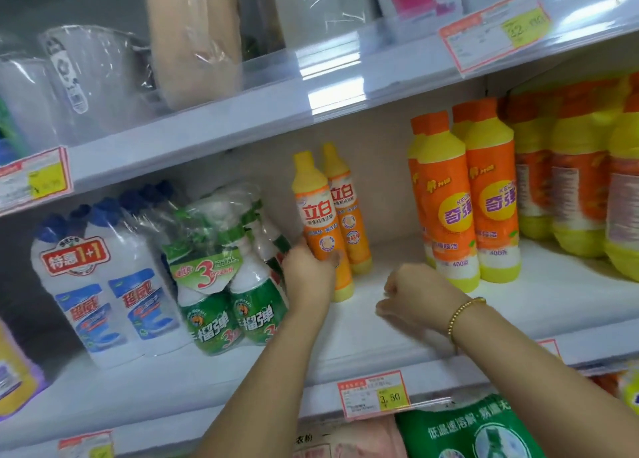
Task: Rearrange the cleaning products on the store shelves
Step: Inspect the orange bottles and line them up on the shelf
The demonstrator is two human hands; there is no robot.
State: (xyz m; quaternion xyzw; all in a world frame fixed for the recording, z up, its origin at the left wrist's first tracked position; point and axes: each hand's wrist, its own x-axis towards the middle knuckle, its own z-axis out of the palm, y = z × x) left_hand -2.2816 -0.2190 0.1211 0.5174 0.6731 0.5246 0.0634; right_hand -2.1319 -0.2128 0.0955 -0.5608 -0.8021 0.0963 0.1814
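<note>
We see the left hand (307, 271) gripping the front slim bottle (320, 222) low, upright on the middle shelf (380, 329) beside the green sprays (238, 284), likely to line it up, while the right hand (415, 295) is curled, empty, over the bare gap

The person showed as two bare arms. The left forearm (273, 371) was uncovered from the lower edge of the view up to the left hand (307, 267), where the nails were too blurred to make out. The right forearm (539, 364) was likewise uncovered up to the right hand (411, 295). Around the right wrist sat a thin bracelet (462, 315) of small, round, gold-coloured beads in a single row, with a slightly larger, darker piece at its upper end.
</note>
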